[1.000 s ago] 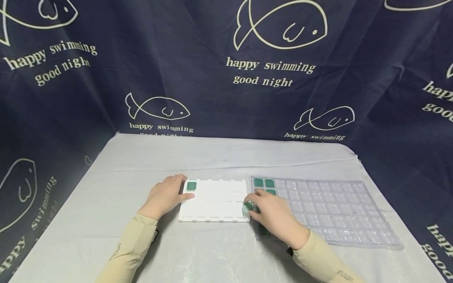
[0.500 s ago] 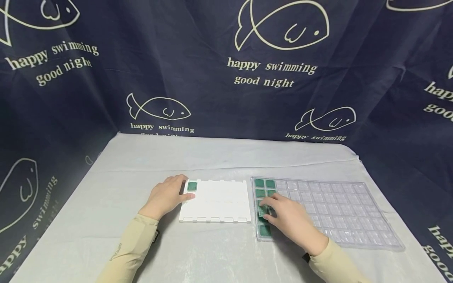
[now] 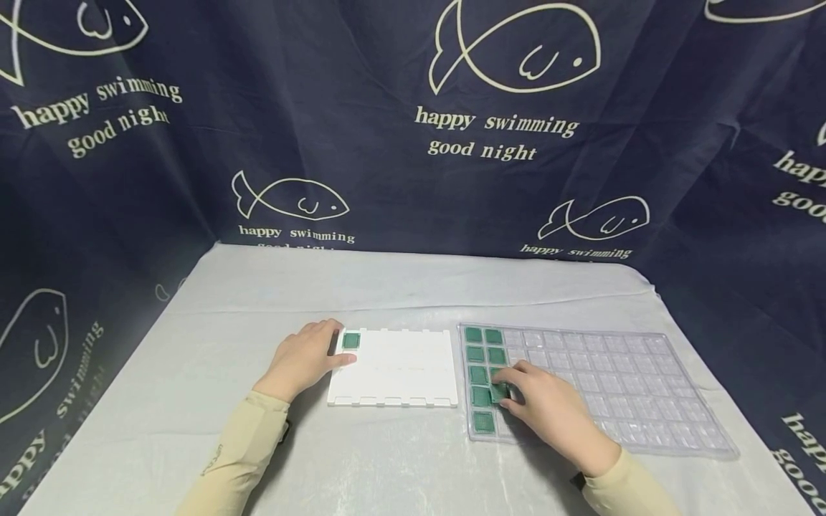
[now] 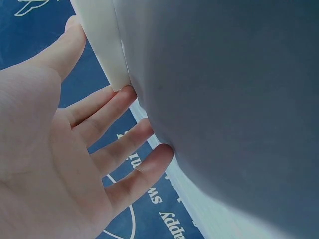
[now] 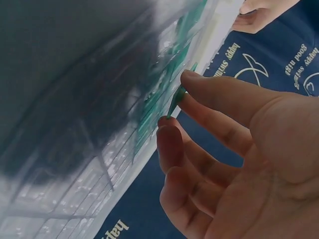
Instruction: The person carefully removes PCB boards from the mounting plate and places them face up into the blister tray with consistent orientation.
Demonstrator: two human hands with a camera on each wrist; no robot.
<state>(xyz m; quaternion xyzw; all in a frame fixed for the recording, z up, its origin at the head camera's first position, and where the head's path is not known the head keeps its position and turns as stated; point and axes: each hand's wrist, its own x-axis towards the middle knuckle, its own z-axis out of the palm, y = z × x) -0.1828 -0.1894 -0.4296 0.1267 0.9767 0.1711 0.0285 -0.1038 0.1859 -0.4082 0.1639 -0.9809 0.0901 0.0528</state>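
My right hand (image 3: 555,408) pinches a small square green circuit board (image 3: 499,391) between thumb and fingers, low over the clear plastic tray (image 3: 600,380). The right wrist view shows that circuit board (image 5: 177,99) edge-on and tilted between the thumb and fingertips. More green boards lie in the tray's two left columns, such as the near-left board (image 3: 483,422). My left hand (image 3: 303,358) rests at the left edge of a flat white tray (image 3: 400,373), thumb on top and fingers at the far corner. Beside that thumb, one green board (image 3: 351,340) sits in the white tray's far-left corner.
Both trays lie side by side on a table with a pale cloth (image 3: 387,459), a narrow gap between them. The compartments (image 3: 619,358) right of the green boards are see-through. A dark blue curtain (image 3: 387,143) with fish prints hangs behind and at both sides.
My right hand has moved right, from the white tray's right edge over the clear tray's first column to its second, pinching a green circuit board. My left hand stays put.
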